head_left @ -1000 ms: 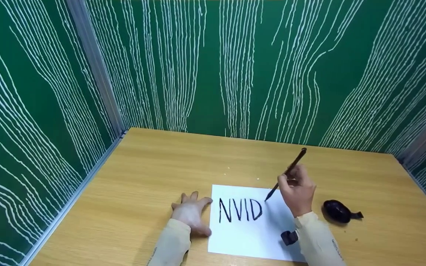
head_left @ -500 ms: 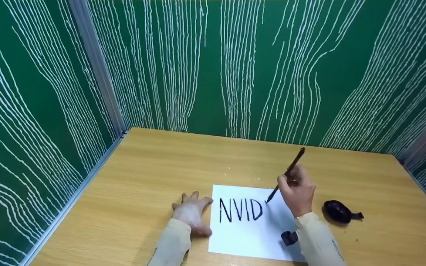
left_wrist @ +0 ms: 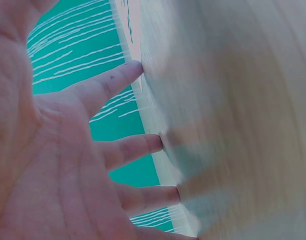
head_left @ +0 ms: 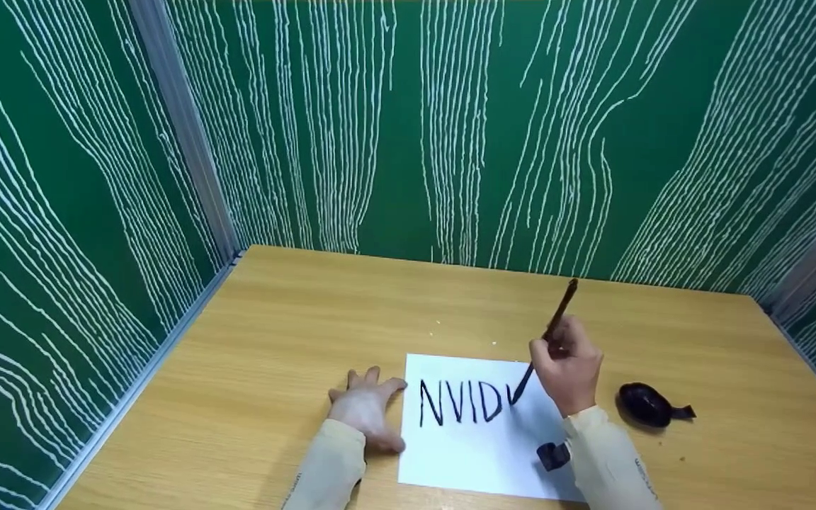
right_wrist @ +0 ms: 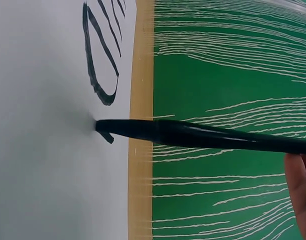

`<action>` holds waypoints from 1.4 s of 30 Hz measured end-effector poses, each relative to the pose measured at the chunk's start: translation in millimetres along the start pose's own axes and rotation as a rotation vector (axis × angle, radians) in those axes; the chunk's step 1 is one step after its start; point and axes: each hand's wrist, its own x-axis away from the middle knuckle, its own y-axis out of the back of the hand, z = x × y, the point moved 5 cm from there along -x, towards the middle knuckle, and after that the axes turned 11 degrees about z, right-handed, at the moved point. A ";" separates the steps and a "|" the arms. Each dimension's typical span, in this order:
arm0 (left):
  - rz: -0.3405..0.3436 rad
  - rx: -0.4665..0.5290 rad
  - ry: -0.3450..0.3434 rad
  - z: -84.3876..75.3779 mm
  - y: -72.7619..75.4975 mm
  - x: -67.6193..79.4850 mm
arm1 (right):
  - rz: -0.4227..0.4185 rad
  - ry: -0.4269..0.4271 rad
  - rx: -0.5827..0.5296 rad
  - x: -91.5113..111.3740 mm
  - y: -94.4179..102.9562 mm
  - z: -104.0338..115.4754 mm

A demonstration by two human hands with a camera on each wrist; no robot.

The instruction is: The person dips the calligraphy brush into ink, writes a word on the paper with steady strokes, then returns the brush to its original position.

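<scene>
A sheet of white paper (head_left: 465,460) lies on the table, with the black letters NVID (head_left: 461,402) across its upper half. My right hand (head_left: 569,368) pinches a slim dark brush (head_left: 560,312), slanted with its top end away from me. In the right wrist view the brush tip (right_wrist: 99,125) meets the paper at a short fresh black stroke (right_wrist: 109,137) beside the D. At the sheet's left edge, my left hand (head_left: 365,409) rests on the table with spread fingers, its thumb and index fingertip right at the paper's edge.
To the right of my right hand sits a glossy black oval dish (head_left: 645,406) with a short handle. Light wood table (head_left: 295,312) surrounds the sheet, with a few white specks behind it. Green walls (head_left: 394,177) with white wavy lines stand behind and at the sides.
The brush tip has moved down toward me on the paper, drawing a short slanted stroke after the D. My left hand has stayed in place.
</scene>
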 end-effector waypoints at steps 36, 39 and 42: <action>-0.004 -0.005 0.012 0.1 0.5 0.4 | -0.074 -0.097 -0.019 -11.4 24.0 -11.2; 0.001 -0.004 0.012 -0.3 -0.1 -0.3 | -0.047 -0.102 0.003 -10.0 21.4 -12.7; 0.006 -0.002 0.014 -0.9 0.0 -0.2 | -0.040 -0.083 0.009 -8.5 19.6 -12.5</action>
